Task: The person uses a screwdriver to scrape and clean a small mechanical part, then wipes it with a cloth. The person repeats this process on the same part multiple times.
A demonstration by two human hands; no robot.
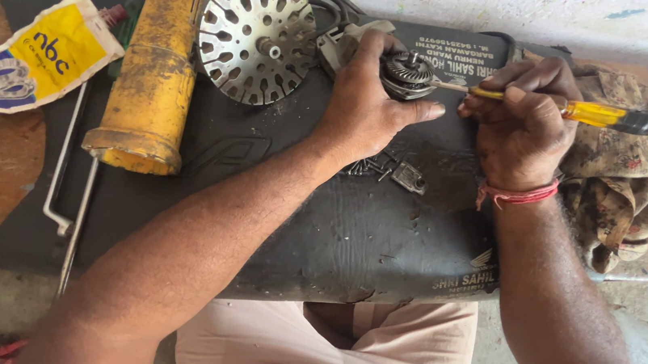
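Left hand point(365, 105) is clamping the small geared part point(407, 73) near the far edge of the black seat pad point(334, 232). Right hand point(522, 123) is closed on a yellow-handled screwdriver point(592, 114), tip touching the part. Slotted metal disc point(255, 36) is sitting just beside the left hand, yellow cylinder point(149, 73) further left. Loose screws point(378, 168) are lying under the wrist. Crumpled rag point(633, 185) is crowding the right edge.
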